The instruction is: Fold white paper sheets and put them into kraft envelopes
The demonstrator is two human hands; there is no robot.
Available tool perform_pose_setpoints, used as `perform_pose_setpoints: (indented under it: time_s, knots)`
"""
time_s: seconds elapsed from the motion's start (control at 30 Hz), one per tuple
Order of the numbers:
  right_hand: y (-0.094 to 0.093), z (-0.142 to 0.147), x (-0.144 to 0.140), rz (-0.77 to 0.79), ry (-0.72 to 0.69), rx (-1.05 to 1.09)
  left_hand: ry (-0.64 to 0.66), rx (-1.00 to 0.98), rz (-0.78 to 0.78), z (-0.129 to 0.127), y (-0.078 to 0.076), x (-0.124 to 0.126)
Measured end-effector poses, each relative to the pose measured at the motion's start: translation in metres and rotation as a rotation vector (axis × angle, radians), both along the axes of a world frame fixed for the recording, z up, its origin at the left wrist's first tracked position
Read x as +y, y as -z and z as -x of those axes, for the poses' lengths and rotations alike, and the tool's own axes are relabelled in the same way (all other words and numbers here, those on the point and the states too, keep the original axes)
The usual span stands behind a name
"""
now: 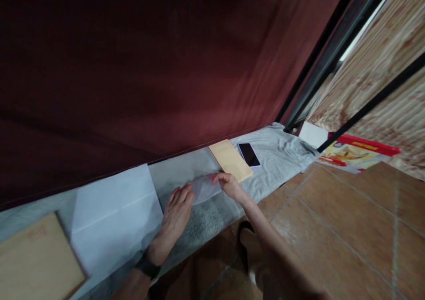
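Note:
A thin whitish sheet of paper (203, 190) lies between my two hands on the grey cloth (199, 218). The fingers of my left hand (177, 209) are stretched out, resting at the sheet's left edge. My right hand (229, 185) pinches the sheet's right edge, thumb and forefinger closed on it. Just beyond the right hand lies a stack of tan envelopes (230, 158). To the left of my left hand is a larger white sheet (114, 216) with a crease across it. A brown envelope or flat packet (41, 260) sits at the lower left.
A dark phone (249, 154) lies to the right of the tan stack. Dark red fabric (149, 69) rises behind the cloth-covered ledge. At right stand black metal bars (375, 100), a white box (314, 134) and a red-yellow printed box (358, 153) on the tiled floor (348, 211).

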State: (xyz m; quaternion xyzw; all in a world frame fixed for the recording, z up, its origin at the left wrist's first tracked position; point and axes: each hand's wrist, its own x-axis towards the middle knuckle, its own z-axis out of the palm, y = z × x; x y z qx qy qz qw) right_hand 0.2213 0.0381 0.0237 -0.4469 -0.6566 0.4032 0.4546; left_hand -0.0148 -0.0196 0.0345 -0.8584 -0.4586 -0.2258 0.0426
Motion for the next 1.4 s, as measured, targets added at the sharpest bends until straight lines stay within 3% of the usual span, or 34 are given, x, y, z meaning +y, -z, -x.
perform_pose_setpoints:
  time_s: [0.17, 0.27, 0.33, 0.5, 0.63, 0.73, 0.87, 1.13, 1.4]
  knots:
    - [0.002, -0.008, -0.004, -0.028, -0.056, -0.266, -0.017, 0.029, 0.192, -0.008, 0.013, -0.009]
    - [0.007, 0.007, -0.013, -0.093, 0.001, -0.349, -0.037, 0.023, 0.275, -0.011, 0.009, -0.011]
    - [0.012, 0.023, -0.023, -0.146, -0.039, -0.423, -0.045, 0.012, 0.333, -0.011, 0.004, -0.010]
    - [0.025, 0.050, -0.050, -0.276, -0.027, -0.781, 0.004, -0.050, 0.526, -0.008, 0.006, -0.002]
    - [0.030, 0.052, -0.061, -0.329, -0.006, -0.932, -0.128, -0.099, 0.374, -0.016, 0.026, -0.001]
    - [0.034, 0.050, -0.062, -0.365, 0.015, -0.992, -0.120, -0.010, 0.202, -0.025, 0.042, -0.004]
    - [0.041, 0.047, -0.064, -0.395, 0.121, -1.016, -0.191, 0.051, 0.128, -0.031, 0.053, -0.008]
    - [0.044, 0.037, -0.072, -0.378, 0.255, -0.993, -0.256, 0.072, 0.112, -0.033, 0.047, -0.011]
    - [0.041, 0.022, -0.077, -0.325, 0.270, -0.972, -0.325, 0.076, 0.121, -0.030, 0.042, -0.017]
